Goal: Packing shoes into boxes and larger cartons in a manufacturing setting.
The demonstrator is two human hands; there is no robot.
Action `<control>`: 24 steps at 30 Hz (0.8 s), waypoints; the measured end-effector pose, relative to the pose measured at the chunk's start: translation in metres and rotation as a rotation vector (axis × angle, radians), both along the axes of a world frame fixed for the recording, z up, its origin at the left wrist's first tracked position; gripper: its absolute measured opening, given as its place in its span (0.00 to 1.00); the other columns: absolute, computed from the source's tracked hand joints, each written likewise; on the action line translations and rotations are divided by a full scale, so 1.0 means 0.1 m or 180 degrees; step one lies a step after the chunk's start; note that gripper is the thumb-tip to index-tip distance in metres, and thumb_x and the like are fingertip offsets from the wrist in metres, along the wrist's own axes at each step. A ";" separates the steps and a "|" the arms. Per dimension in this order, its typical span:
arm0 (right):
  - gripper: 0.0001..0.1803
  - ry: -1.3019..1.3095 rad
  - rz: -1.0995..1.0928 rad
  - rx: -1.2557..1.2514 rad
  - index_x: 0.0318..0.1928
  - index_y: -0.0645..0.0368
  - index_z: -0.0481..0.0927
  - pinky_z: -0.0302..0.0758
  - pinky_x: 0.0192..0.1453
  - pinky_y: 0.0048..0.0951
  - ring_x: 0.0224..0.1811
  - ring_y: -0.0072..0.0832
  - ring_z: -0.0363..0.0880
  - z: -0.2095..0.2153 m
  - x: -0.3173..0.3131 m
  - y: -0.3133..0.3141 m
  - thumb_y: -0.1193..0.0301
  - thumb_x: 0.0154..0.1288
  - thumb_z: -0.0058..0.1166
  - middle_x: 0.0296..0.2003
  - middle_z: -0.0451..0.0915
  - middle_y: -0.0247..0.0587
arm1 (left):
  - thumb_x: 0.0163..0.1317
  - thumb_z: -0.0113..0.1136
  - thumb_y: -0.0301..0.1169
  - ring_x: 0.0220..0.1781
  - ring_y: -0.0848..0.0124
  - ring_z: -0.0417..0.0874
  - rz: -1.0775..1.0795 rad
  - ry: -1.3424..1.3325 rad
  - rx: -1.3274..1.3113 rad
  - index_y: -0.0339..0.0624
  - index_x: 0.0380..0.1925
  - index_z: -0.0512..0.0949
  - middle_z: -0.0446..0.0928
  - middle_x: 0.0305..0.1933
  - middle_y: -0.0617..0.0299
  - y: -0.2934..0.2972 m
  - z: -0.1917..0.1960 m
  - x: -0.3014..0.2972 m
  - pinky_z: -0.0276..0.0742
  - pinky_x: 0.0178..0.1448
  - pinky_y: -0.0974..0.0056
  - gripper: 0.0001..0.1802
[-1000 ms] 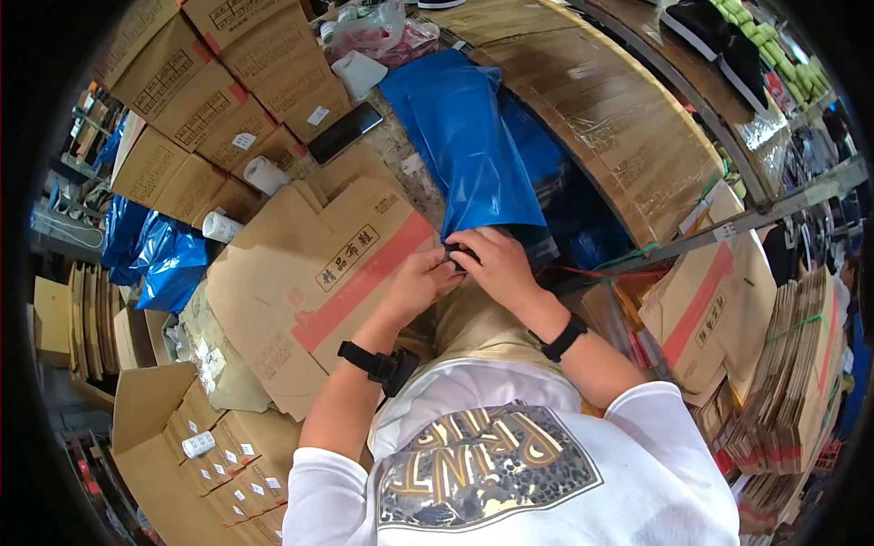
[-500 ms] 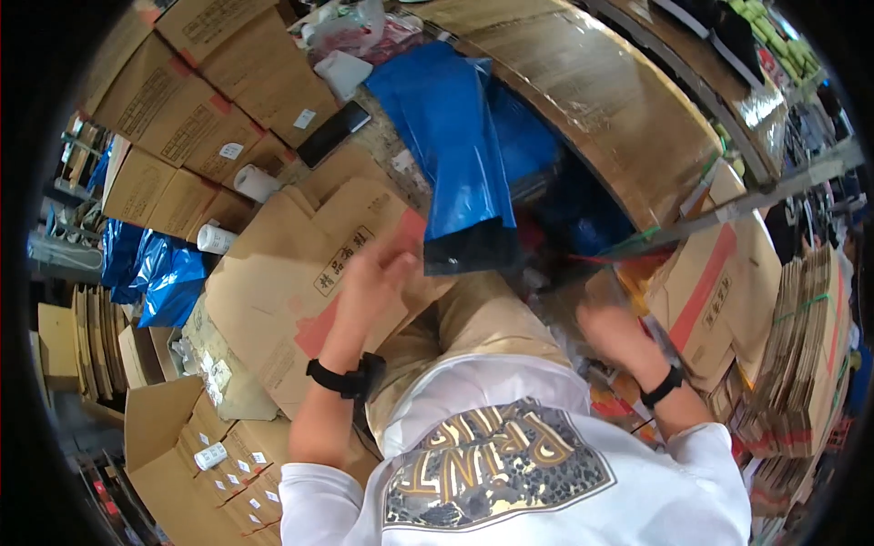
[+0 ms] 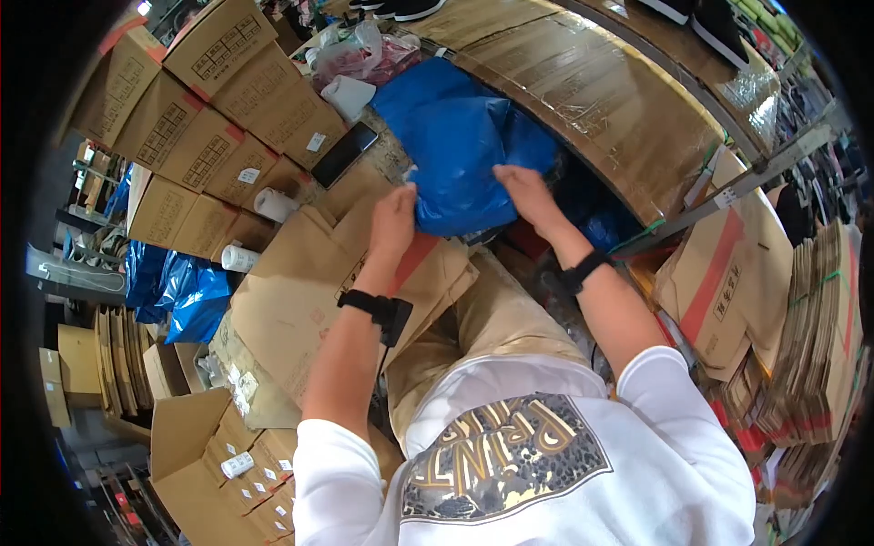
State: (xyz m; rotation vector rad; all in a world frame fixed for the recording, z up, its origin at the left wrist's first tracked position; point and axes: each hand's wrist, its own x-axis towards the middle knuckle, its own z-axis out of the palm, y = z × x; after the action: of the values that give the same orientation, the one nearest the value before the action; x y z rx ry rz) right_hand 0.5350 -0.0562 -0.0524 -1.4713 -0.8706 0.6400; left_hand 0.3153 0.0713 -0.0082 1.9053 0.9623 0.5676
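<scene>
Left hand (image 3: 393, 221) and right hand (image 3: 528, 196) each pinch one side of a puffed-out blue bag (image 3: 460, 155) at the near edge of the bench (image 3: 389, 153).
The bag is spread between them; whether it is filled or sealed I cannot tell. A flattened carton (image 3: 282, 314) lies just left, along the same edge. Half a second ago the bag hung slack, dark mouth showing, the right hand well away.

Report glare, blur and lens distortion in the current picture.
Head view: glare streaks the shiny brown cardboard, whose long edges bow; softer highlights lie on the blue plastic bag; the left hand and right hand show no heavy blur; black fills the corners.
</scene>
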 end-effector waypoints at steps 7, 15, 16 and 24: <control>0.45 0.1038 0.0518 -0.1165 0.58 0.67 0.74 0.74 0.56 0.39 0.52 0.33 0.78 0.79 -0.27 0.34 0.37 0.58 0.59 0.50 0.80 0.48 | 0.67 0.56 0.32 0.56 0.49 0.79 -0.0747 -0.0303 -0.0308 0.39 0.59 0.73 0.75 0.60 0.44 0.02 0.03 -0.33 0.75 0.61 0.54 0.21; 0.32 0.0362 0.1331 0.0042 0.61 0.70 0.72 0.75 0.58 0.30 0.50 0.32 0.81 1.61 -1.08 0.24 0.68 0.57 0.64 0.51 0.80 0.48 | 0.71 0.53 0.37 0.50 0.53 0.83 -0.0881 -0.0688 0.0262 0.36 0.53 0.78 0.81 0.51 0.48 -0.84 0.55 -1.75 0.78 0.56 0.57 0.18; 0.33 0.0187 0.1653 0.0157 0.61 0.70 0.71 0.74 0.58 0.30 0.51 0.33 0.81 1.85 -1.44 0.23 0.69 0.56 0.65 0.52 0.80 0.48 | 0.71 0.52 0.37 0.49 0.56 0.84 -0.0824 -0.0870 -0.0832 0.37 0.52 0.78 0.82 0.49 0.50 -1.03 0.58 -2.05 0.78 0.55 0.59 0.17; 0.21 -0.3420 0.2894 0.2020 0.53 0.57 0.76 0.78 0.45 0.43 0.45 0.46 0.79 2.08 -4.64 1.87 0.68 0.58 0.61 0.40 0.78 0.47 | 0.74 0.50 0.33 0.48 0.67 0.85 0.0015 -0.0468 -0.1062 0.36 0.54 0.78 0.85 0.47 0.55 -1.67 0.46 -3.01 0.78 0.55 0.63 0.16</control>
State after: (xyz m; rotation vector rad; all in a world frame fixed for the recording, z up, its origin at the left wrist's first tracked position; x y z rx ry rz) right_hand 0.0711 0.1304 0.1557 -0.6854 -2.3838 0.0848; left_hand 0.0145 -0.0960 0.0377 1.5439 0.9043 0.5072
